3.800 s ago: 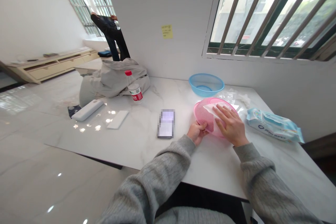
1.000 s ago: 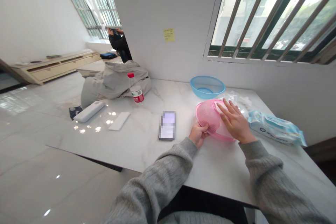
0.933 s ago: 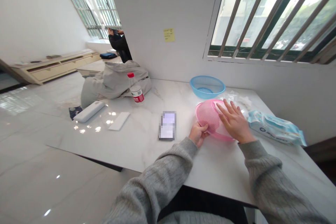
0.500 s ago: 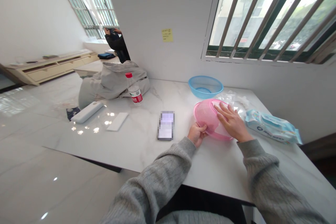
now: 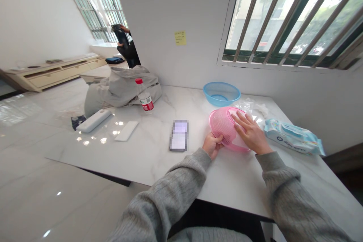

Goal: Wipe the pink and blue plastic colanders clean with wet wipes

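Note:
A pink mesh plastic basket (image 5: 222,123) is tipped on its side above the marble-patterned table, its base turned up toward my right hand. My left hand (image 5: 212,144) is closed on its lower left rim, the thumb over the mesh. Across the base lies my right hand (image 5: 249,130), flat with the fingers stretched out. A pale patch shows beneath those fingers; I cannot tell whether it is a wipe or the basket's base. Behind the basket stands a blue plastic basin (image 5: 221,94), and a pack of wet wipes (image 5: 293,138) lies to the right.
Crumpled clear plastic (image 5: 252,106) lies behind my right hand. Left of the basket are a phone (image 5: 179,135), a red-capped bottle (image 5: 146,100), a white flat piece (image 5: 126,131), a white long case (image 5: 94,121) and grey cloth (image 5: 121,87). A person (image 5: 130,51) stands farther back.
My hands and the pink basket hold nearly the same pose, with only a slight shift of the right fingers. In the background, the person's arms and the dark object they hold have moved.

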{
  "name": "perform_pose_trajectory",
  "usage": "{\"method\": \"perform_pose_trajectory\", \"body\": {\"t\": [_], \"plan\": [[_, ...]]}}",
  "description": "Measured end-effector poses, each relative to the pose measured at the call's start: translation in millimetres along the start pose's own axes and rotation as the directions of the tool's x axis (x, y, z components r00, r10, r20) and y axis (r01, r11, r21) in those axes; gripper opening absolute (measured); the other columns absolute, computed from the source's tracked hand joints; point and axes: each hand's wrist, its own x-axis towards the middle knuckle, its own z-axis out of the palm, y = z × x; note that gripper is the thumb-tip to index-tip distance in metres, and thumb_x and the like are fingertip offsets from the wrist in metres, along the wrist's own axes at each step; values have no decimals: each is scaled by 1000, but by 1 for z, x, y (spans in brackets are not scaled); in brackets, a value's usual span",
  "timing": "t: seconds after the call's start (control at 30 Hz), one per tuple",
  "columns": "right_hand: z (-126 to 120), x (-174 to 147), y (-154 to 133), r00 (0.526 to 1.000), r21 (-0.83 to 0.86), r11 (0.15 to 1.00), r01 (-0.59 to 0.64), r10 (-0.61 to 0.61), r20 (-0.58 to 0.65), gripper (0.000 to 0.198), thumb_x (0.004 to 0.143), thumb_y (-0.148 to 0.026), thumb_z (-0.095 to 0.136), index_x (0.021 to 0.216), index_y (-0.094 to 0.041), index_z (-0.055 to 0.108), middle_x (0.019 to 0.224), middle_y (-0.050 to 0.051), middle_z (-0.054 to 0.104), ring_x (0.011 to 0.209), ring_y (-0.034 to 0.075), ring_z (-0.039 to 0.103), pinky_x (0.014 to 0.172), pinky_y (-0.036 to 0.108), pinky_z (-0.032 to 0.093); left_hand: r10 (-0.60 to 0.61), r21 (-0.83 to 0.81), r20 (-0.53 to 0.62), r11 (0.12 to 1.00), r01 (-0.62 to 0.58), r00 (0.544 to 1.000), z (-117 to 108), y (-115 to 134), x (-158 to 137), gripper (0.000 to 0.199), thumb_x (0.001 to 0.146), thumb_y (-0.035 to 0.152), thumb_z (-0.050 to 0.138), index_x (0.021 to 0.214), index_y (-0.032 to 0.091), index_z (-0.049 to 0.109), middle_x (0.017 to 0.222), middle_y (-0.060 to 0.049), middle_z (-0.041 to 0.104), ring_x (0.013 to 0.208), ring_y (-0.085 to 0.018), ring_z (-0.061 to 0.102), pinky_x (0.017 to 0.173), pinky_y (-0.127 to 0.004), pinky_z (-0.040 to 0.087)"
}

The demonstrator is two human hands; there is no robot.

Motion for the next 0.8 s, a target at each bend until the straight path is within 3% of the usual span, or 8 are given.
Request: {"method": "perform_pose_trajectory", "body": {"t": [0.1,0.27,0.47,0.8], "plan": [[6,-1,2,1000,-5,1000,7,-7,-28,52,106,-53,36,156,-43,44,167,-4,36,157,38,29,119,65,39,7,2,-9,1000,-7,1000,0,0,1,34,68,13,86,99,12,72,94,-8,75,79,-17,70,92,-41,60],[9,-4,-1,997,-61,998,-31,27,-70,52,105,-53,42,154,-41,49,175,1,9,157,48,16,117,69,36,10,-2,-21,1000,-10,1000,-1,-1,2,32,68,12,85,97,11,72,90,-8,75,79,-17,70,87,-39,60],[7,0,-1,999,-83,996,-27,25,-32,52,105,-52,40,155,-42,47,168,5,36,153,44,35,113,66,43,9,-10,-17,1000,-9,1000,-2,0,3,32,69,12,85,97,11,71,90,-8,75,78,-17,71,87,-38,60],[10,0,-5,994,-58,998,29,-35,-100,53,107,-47,36,155,-29,51,162,10,45,151,38,40,119,61,40,-1,-26,-41,1000,0,999,-2,0,3,29,71,8,80,99,11,71,91,-9,76,79,-18,72,85,-37,61]]}}
